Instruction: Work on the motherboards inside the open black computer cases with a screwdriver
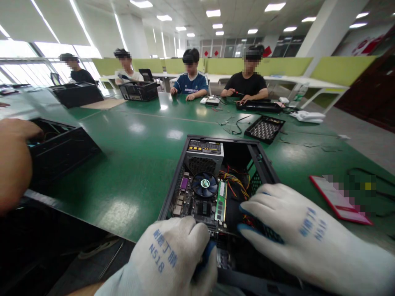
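An open black computer case (173,181) lies on its side in front of me. Inside it are a power supply (205,154), a round CPU fan (205,183), a green RAM stick (221,201) and a bundle of coloured cables (236,183), on and around the motherboard (188,201). My left hand (175,250), in a white work glove with blue palm, is closed over the near part of the board; what its fingers hold is hidden. My gloved right hand (277,222) reaches over the right side of the case, thumb and fingers apart, with nothing visible between them.
A co-worker's arm (14,160) reaches into another black case (64,152) at the left. Several people sit across the green table (138,135). A black perforated panel (265,128) lies beyond my case. A red-edged booklet (336,201) and black cables lie to the right.
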{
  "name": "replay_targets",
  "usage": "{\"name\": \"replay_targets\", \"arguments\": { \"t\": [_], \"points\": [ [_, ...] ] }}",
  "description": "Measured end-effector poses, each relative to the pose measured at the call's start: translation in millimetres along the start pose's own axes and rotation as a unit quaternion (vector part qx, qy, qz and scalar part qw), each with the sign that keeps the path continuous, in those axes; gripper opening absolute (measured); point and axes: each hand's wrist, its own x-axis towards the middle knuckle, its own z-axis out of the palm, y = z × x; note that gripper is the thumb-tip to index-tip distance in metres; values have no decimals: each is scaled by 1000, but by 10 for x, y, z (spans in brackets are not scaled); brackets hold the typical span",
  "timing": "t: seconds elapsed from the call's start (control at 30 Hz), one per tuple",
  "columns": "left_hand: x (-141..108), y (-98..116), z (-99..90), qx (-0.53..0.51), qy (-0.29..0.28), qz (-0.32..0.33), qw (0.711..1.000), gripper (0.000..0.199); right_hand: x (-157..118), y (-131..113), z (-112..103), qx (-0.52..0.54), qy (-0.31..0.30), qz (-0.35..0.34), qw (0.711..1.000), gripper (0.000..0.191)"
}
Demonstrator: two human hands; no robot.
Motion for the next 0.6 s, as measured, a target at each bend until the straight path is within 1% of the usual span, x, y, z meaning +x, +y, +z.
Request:
{"name": "replay_targets", "arguments": {
  "t": [0.07,0.13,0.2,0.3,0.37,0.43,0.53,0.6],
  "points": [
    [4,8,0,-2,0,-10,1000,12,242,50,79,-8,-60,-23,998,27],
    [6,16,-8,-5,-13,-22,1000,14,466,74,208,-36,-126,-53,990,27],
    [6,20,-17,-12,-25,-25,999,15,669,62,342,-73,-193,-79,975,29],
    [3,22,-25,-11,-17,-26,999,16,923,-8,502,-117,-272,-108,949,25],
    [2,27,-29,-7,-15,-27,999,16,1041,-57,582,-137,-298,-123,937,20],
    [5,36,-35,-6,-20,-30,999,17,1107,-75,649,-144,-305,-135,932,20],
    [12,43,-45,-11,-19,-31,999,18,1111,-27,714,-138,-307,-156,929,20],
    [15,39,-47,-17,-19,-29,999,17,1073,38,718,-132,-301,-168,929,19]
  ]
}}
